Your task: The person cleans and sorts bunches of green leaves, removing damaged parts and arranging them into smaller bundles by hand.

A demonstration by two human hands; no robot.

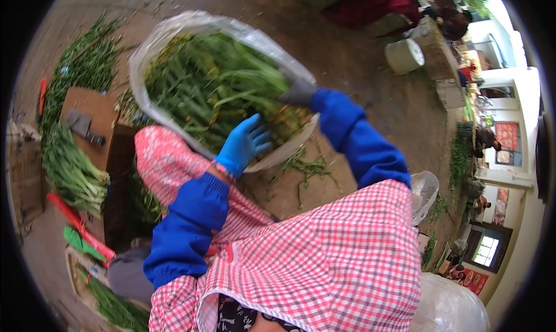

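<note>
A large plastic-lined basket (139, 89) stands in front of me, heaped with long green onion leaves (202, 94), some yellowed. My left hand (244, 145), in a blue glove, is over the basket's near side, its fingers stretched and apart with nothing in them. At the right rim my right hand (298, 93), in a grey glove, is closed on a bunch of green onions (255, 71). Their leaves spread leftward over the heap and look smeared by motion. The right fingertips are partly hidden among the leaves.
To the left, a cleaver (86, 126) lies on a wooden board (101, 109) beside a pile of green onions (72, 164). Loose leaves (307, 167) litter the floor below the basket. A white bucket (404, 56) stands far right; clear plastic bags (449, 306) sit near right.
</note>
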